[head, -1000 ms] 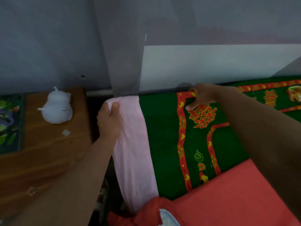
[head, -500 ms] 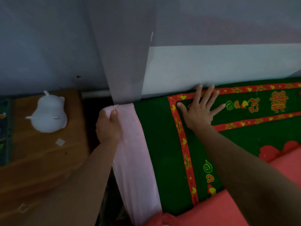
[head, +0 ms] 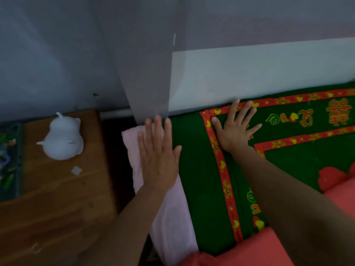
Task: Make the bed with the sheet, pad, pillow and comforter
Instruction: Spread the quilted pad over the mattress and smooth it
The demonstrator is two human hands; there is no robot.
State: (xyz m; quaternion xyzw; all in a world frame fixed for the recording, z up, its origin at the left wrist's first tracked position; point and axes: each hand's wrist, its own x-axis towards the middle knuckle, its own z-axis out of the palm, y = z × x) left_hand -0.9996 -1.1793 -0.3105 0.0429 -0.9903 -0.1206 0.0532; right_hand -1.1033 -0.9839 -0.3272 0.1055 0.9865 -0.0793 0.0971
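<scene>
The left hand (head: 157,160) lies flat, palm down, fingers straight and close together, pressing on the pink sheet (head: 172,227). The sheet runs as a narrow strip under this hand and back along the forearm at the bed's edge. The right hand (head: 235,131) is also flat, its fingers spread wide, resting on the green pad (head: 196,169). Its thumb lies on the corner of the pad's red border (head: 221,169), and its fingertips reach the strip along the wall. Neither hand grips anything.

The pad fills the space between the two hands and stretches on past the right hand. The red comforter (head: 269,250) is bunched behind the right wrist, under that forearm, overlapping the pad's near part.

A sheer grey net (head: 148,73) hangs just beyond the left hand's fingertips. Left of the left hand, across a dark gap, stands a wooden bench (head: 57,198) carrying a white figurine (head: 63,141) and a small scrap (head: 76,170).
</scene>
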